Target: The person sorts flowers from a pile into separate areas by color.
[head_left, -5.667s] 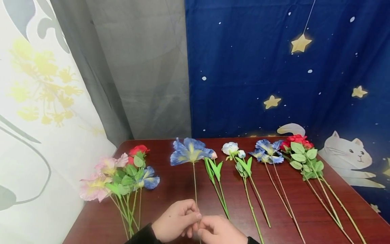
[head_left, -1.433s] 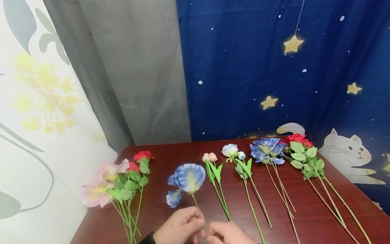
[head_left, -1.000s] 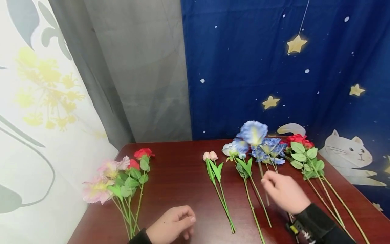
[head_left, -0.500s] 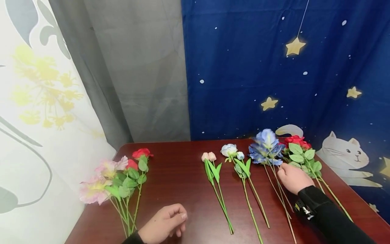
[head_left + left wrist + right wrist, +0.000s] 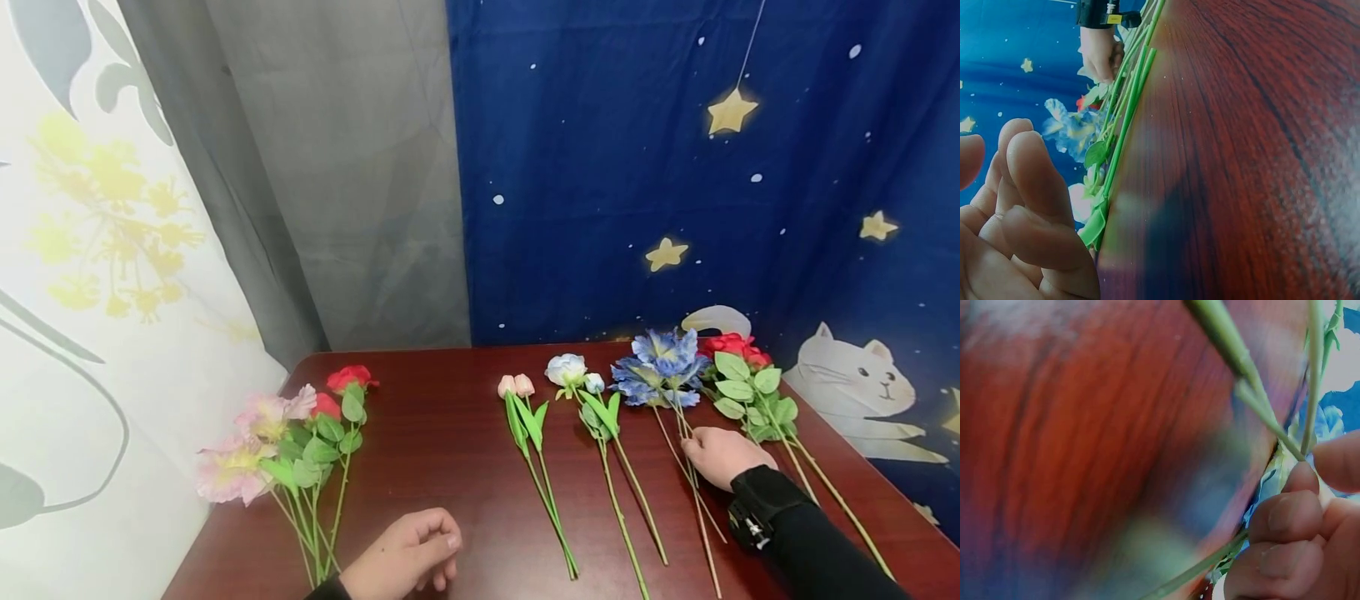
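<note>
At the right of the table lie several blue artificial irises point(image 5: 658, 367) with their blooms bunched together. My right hand point(image 5: 726, 457) pinches a thin iris stem point(image 5: 1310, 381) between thumb and fingers, low over the tabletop. In the right wrist view the stems meet at my fingertips point(image 5: 1300, 478). My left hand point(image 5: 405, 550) holds nothing; its fingers hang loosely curled near the front edge of view. Left of the irises lie a pale blue-white peony point(image 5: 566, 369) and a smaller bud, then two pink tulips point(image 5: 516, 385).
Red roses point(image 5: 731, 346) with leafy stems lie just right of my right hand. On the left side of the wooden table point(image 5: 427, 433) rests a mixed bunch with pink blooms point(image 5: 240, 462) and red roses point(image 5: 351, 377). Curtains point(image 5: 570, 208) hang behind.
My right hand has carried a blue iris from the middle to the other irises at right and lowered it onto them. My left hand has let go of that iris and stays near the front.
</note>
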`<move>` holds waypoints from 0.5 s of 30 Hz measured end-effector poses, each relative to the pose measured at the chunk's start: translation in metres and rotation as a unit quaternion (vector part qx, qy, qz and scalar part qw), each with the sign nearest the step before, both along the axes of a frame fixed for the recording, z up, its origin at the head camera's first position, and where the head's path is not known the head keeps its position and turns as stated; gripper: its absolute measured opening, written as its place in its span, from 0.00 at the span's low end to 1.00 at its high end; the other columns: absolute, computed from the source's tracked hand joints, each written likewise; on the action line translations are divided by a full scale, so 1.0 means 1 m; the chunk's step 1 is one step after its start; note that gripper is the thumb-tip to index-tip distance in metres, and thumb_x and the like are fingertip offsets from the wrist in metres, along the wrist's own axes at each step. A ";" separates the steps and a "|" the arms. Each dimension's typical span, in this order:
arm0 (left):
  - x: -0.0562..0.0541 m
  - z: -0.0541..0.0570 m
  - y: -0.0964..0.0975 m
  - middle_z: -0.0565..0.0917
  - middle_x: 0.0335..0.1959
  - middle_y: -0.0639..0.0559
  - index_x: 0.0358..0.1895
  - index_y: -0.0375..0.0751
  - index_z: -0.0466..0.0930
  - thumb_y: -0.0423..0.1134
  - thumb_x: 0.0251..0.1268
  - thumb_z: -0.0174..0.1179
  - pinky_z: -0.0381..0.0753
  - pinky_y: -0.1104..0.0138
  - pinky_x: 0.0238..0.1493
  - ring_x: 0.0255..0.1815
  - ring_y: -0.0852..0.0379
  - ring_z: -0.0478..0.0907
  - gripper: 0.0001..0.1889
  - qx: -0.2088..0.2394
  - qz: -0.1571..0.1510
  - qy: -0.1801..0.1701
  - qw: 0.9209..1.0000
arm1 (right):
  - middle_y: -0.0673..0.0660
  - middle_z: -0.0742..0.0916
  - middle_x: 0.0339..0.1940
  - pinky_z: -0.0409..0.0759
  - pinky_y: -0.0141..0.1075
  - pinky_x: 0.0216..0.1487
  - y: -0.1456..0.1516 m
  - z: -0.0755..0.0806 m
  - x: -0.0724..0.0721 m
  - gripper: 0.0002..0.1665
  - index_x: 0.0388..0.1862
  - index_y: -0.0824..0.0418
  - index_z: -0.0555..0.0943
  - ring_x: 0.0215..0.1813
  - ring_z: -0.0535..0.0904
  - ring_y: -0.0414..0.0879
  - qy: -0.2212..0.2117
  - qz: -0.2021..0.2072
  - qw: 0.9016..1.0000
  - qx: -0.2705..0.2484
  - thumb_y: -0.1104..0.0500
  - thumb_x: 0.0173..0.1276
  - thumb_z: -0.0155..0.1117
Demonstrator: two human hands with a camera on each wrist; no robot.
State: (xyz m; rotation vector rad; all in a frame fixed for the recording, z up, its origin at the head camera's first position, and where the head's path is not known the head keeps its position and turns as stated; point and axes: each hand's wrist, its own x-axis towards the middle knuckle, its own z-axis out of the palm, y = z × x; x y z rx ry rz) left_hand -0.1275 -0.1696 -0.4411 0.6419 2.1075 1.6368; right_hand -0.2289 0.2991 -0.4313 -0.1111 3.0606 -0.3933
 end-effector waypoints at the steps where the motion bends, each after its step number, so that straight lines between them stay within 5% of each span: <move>1: 0.000 0.000 0.000 0.80 0.22 0.48 0.37 0.35 0.73 0.44 0.67 0.49 0.68 0.69 0.12 0.17 0.56 0.75 0.13 -0.001 0.000 -0.001 1.000 | 0.51 0.73 0.19 0.63 0.41 0.28 0.001 -0.001 0.001 0.17 0.24 0.54 0.73 0.25 0.70 0.45 0.003 -0.003 1.000 -0.002 0.50 0.68 0.44; 10: -0.001 -0.004 -0.001 0.80 0.22 0.46 0.37 0.37 0.73 0.43 0.67 0.49 0.71 0.68 0.14 0.18 0.58 0.76 0.12 -0.017 0.003 0.014 1.000 | 0.51 0.69 0.17 0.57 0.39 0.25 0.006 -0.006 0.005 0.21 0.21 0.54 0.68 0.21 0.65 0.44 0.002 -0.018 1.000 -0.012 0.43 0.68 0.44; 13: -0.001 -0.001 -0.007 0.80 0.22 0.51 0.36 0.42 0.74 0.45 0.66 0.50 0.73 0.68 0.17 0.18 0.60 0.76 0.10 -0.066 0.023 0.059 0.996 | 0.51 0.68 0.16 0.57 0.39 0.25 0.007 -0.005 0.009 0.22 0.21 0.54 0.68 0.21 0.65 0.45 0.012 -0.024 1.000 -0.016 0.42 0.68 0.43; 15: -0.002 0.004 -0.015 0.78 0.21 0.56 0.35 0.48 0.74 0.47 0.65 0.51 0.74 0.69 0.20 0.18 0.63 0.74 0.08 -0.128 0.049 0.116 0.984 | 0.51 0.68 0.16 0.57 0.38 0.25 0.007 -0.005 0.013 0.22 0.21 0.54 0.68 0.21 0.64 0.44 0.019 -0.022 0.999 -0.018 0.42 0.68 0.43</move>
